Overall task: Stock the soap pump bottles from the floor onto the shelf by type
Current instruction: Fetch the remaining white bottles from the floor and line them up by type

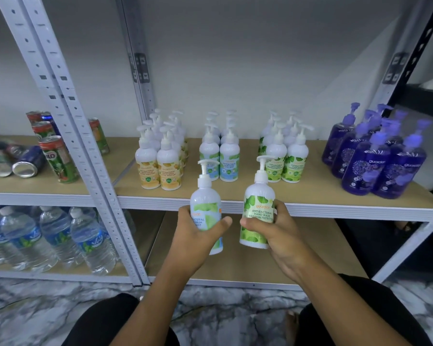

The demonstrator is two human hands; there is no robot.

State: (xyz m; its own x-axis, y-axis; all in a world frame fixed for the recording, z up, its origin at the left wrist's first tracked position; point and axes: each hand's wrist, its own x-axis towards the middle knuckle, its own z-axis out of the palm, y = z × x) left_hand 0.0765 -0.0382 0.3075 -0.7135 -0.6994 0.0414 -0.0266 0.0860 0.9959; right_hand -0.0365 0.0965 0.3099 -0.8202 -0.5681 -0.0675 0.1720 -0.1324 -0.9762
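My left hand (pixel 195 233) grips a white pump bottle with a blue-and-green label (pixel 205 196), held upright in front of the shelf edge (pixel 335 208). My right hand (pixel 278 228) grips a white pump bottle with a green leaf label (pixel 259 203), also upright. On the shelf stand four groups of pump bottles: yellow-label (pixel 160 158), blue-label (pixel 220 151), green-label (pixel 285 153) and purple (pixel 375 158). Both held bottles hover just below and in front of the blue and green groups.
White slotted uprights (pixel 85 151) divide the racks. Drink cans (pixel 48 148) stand and lie on the left shelf, with water bottles (pixel 48 238) below them. A lower wooden shelf (pixel 235 265) lies behind my hands. A black rack (pixel 425 96) stands at right. The floor is marble-patterned.
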